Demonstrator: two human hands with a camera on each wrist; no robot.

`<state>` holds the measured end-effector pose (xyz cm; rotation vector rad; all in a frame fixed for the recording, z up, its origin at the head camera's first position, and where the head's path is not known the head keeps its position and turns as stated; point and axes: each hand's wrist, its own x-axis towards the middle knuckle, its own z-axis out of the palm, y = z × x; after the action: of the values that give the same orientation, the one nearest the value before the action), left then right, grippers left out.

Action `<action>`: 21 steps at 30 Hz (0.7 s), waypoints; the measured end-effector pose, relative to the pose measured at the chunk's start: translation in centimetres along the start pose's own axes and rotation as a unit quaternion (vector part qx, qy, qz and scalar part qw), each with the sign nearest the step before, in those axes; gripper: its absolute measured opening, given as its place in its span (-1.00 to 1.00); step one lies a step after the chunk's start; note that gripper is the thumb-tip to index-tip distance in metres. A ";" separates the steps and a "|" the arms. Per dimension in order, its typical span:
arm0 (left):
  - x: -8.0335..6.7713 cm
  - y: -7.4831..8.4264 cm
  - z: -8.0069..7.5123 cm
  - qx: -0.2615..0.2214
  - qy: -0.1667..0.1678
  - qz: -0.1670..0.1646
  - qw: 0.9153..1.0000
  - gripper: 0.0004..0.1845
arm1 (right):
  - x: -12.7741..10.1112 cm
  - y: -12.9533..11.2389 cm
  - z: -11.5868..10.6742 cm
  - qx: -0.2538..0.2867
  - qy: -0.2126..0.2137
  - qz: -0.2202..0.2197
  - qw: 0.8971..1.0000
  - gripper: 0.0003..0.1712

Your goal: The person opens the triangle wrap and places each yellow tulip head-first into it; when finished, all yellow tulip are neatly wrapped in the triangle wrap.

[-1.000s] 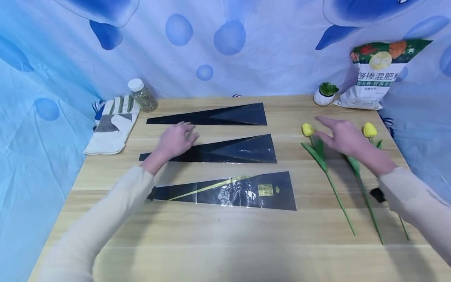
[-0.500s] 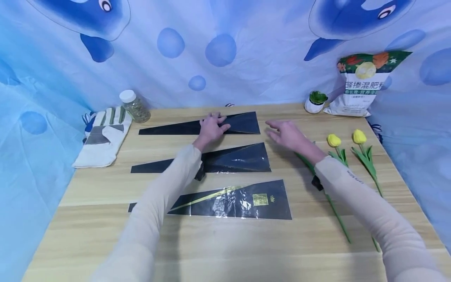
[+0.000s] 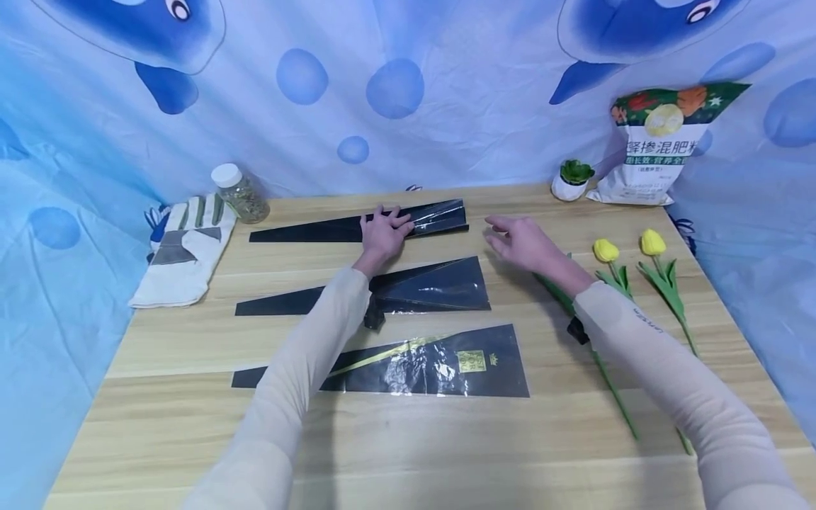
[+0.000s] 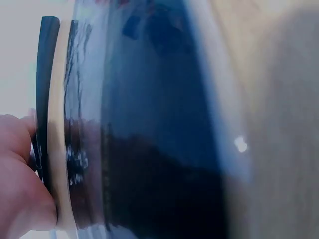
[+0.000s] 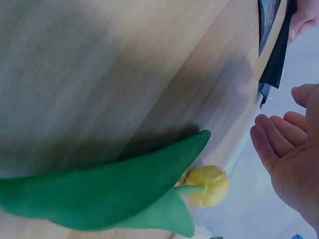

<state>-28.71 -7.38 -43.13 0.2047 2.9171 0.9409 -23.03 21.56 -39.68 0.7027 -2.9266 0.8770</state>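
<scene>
Three black cone-shaped flower sleeves lie side by side on the wooden table (image 3: pixel 408 439). My left hand (image 3: pixel 384 228) lies with straight fingers on the farthest sleeve (image 3: pixel 299 231), whose wide right end (image 3: pixel 440 214) is crinkled and shiny. In the left wrist view only a bit of the hand (image 4: pixel 20 194) shows beside a black sleeve edge (image 4: pixel 46 89). My right hand (image 3: pixel 519 241) hovers open just right of the sleeves and holds nothing; the right wrist view shows its open palm (image 5: pixel 291 154) above a yellow tulip (image 5: pixel 208 185).
The middle sleeve (image 3: pixel 421 287) and the gold-printed near sleeve (image 3: pixel 446 365) lie under my left arm. Two yellow tulips (image 3: pixel 605 250) (image 3: pixel 652 241) lie at right, a third stem (image 3: pixel 612 393) under my right forearm. A work glove (image 3: pixel 181 251), jar (image 3: pixel 241 193), small plant pot (image 3: pixel 572 180) and printed bag (image 3: pixel 663 152) line the back.
My left hand went from the middle sleeve to the farthest one, whose wide end is now crumpled. My right hand swung left, away from the tulips, toward the sleeves.
</scene>
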 end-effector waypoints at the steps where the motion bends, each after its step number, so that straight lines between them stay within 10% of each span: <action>1: 0.0 -0.1 0.0 -0.013 0.004 0.001 1.000 -0.60 | -0.1 0.0 -0.1 0.001 0.004 0.001 1.000 -0.47; 14: 0.1 -1.0 -0.4 -0.199 0.038 -0.003 0.979 -0.67 | -6.2 0.3 -4.7 0.017 0.076 0.004 0.997 -0.67; 21: 0.2 -1.0 -1.0 -0.265 0.051 -0.031 0.962 -0.68 | -12.1 1.0 -7.2 0.013 0.035 0.111 0.993 -0.84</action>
<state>-29.07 -8.71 -42.91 0.0295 2.6055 1.7097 -13.46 31.10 -35.72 0.3431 -2.9745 0.9352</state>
